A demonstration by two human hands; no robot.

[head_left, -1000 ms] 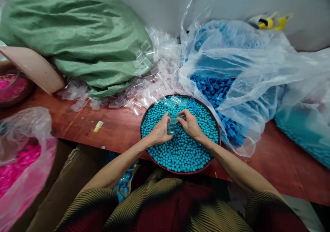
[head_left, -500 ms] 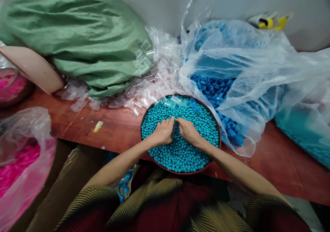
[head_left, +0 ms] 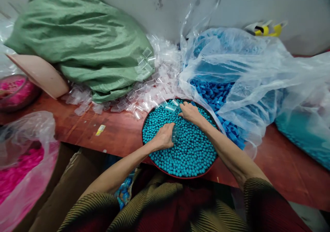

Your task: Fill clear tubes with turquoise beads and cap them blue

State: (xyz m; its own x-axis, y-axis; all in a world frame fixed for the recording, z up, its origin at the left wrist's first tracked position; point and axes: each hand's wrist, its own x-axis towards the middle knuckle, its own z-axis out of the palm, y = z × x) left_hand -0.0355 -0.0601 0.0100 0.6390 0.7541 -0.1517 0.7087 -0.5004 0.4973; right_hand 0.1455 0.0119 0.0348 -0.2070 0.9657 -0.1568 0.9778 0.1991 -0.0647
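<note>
A round red-rimmed tray point(head_left: 179, 176) full of turquoise beads point(head_left: 185, 156) sits at the table's front edge. Over the beads, my left hand point(head_left: 165, 136) is closed on a small clear plastic case point(head_left: 174, 134). My right hand point(head_left: 189, 112) is at the tray's far side, beside some clear cases point(head_left: 171, 105) lying on the beads. Its fingers are bent downward, and their tips are too small to tell whether they hold anything.
Clear cases point(head_left: 162, 74) lie heaped behind the tray, next to a green sack point(head_left: 85, 43). An open plastic bag point(head_left: 247, 84) of blue parts point(head_left: 215, 92) stands at the right. Pink pieces point(head_left: 23, 168) fill a bag at lower left.
My right hand has moved away from my left hand toward the tray's far side. The left hand stays over the beads with the clear case. The view has shifted slightly.
</note>
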